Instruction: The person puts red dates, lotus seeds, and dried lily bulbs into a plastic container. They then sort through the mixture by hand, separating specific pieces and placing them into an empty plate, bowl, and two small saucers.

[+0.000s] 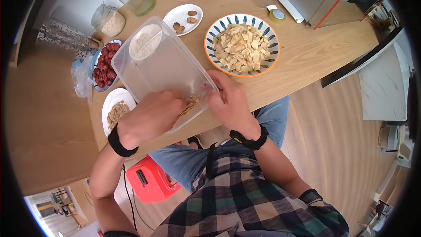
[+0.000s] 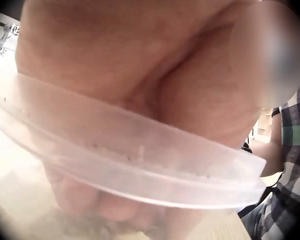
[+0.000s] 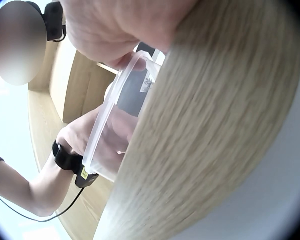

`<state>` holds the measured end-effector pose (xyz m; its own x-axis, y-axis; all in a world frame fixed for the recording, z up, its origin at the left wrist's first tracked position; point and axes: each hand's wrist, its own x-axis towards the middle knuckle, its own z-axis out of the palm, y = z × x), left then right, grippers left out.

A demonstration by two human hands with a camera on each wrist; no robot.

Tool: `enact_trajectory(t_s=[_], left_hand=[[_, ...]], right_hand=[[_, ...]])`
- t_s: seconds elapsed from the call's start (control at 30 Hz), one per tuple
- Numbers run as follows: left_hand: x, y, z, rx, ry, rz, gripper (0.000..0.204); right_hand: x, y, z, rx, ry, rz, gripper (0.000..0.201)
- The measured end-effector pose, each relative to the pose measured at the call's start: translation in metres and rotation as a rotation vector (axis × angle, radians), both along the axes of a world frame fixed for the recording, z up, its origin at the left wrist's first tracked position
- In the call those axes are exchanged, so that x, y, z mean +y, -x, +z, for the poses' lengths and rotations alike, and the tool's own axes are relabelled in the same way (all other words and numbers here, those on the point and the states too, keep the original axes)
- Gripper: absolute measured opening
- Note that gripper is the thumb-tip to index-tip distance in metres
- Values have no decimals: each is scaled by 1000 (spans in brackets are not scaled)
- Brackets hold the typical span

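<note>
A clear plastic box (image 1: 162, 63) stands tilted at the table's front edge. My right hand (image 1: 232, 103) grips its near right corner, thumb and fingers at the rim. Over the left side of the box, my left hand (image 1: 153, 112) reaches in with bent fingers. Thin brown dried slices (image 1: 193, 102) lie at the box's near end, right beside those fingers. Through the cloudy box wall (image 2: 140, 170), the left wrist view shows the fingers low inside; I cannot tell whether they hold slices. The right wrist view shows the rim (image 3: 102, 117) under my right hand.
A striped-rim plate (image 1: 211, 39) of pale dried slices is at the right. Left of the box are a plate of red dates (image 1: 105, 66) and a white plate (image 1: 106, 105) of thin pieces. Farther back stand a nut plate (image 1: 186, 10), a jar (image 1: 109, 21) and a vase (image 1: 139, 5).
</note>
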<state>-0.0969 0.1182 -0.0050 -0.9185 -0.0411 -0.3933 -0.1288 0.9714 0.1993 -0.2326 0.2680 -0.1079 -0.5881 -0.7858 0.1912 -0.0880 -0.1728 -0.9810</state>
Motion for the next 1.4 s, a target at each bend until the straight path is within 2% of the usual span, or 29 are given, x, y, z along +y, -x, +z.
enact_trajectory(t_s=[0.13, 0.2, 0.53, 0.6, 0.63, 0.7, 0.77, 0.83, 0.9, 0.97, 1.03, 1.07, 1.13, 1.2, 1.27, 1.3, 1.37, 1.4], left_hand=[[0, 0, 7, 23, -6, -8, 11], [-2, -1, 12, 78, -83, 50, 9], [-5, -7, 45, 196, -62, 166, 3], [-6, -8, 53, 340, -199, 312, 5], [-5, -3, 59, 350, -199, 296, 5], [-3, 6, 72, 432, -336, 431, 9], [1, 30, 75, 463, -343, 426, 6], [2, 60, 75, 450, -256, 310, 9], [3, 91, 71, 505, -274, 299, 9], [1, 102, 66, 543, -288, 289, 9], [0, 105, 62, 681, -370, 338, 10], [1, 100, 64, 668, -369, 339, 10], [3, 74, 74, 520, -219, 332, 11], [-2, 49, 57, 434, -224, 298, 11], [-2, 31, 47, 213, -225, 252, 13], [-3, 24, 39, 208, -226, 261, 13], [-4, 12, 24, 20, -138, 91, 15], [-1, 10, 22, -3, -146, 78, 16]], right_hand=[[0, 0, -1, -2, 1, -7, 37], [0, 0, -2, -2, 12, -18, 37], [-3, -2, -14, -1, 37, -25, 41], [-4, -1, -17, 13, 57, -52, 42], [-3, -1, -16, 46, 19, -42, 42], [0, 1, -10, 101, -18, -38, 43], [2, 1, -4, 29, -74, 19, 38], [3, 1, -3, 28, -74, 36, 39], [2, 1, -2, -12, -51, 34, 39], [2, 1, 0, -13, -48, 36, 39], [3, 1, -1, -30, -47, 36, 40], [3, 2, -2, -7, -53, 44, 40], [2, 1, -7, -8, -63, 60, 41], [-2, 0, -12, -22, 58, 8, 45], [-2, -2, -13, -37, 52, 13, 45], [-2, -1, -13, -39, 52, 8, 45], [-3, -1, -14, -30, 51, 11, 45], [-3, -1, -15, -15, 51, 6, 44]])
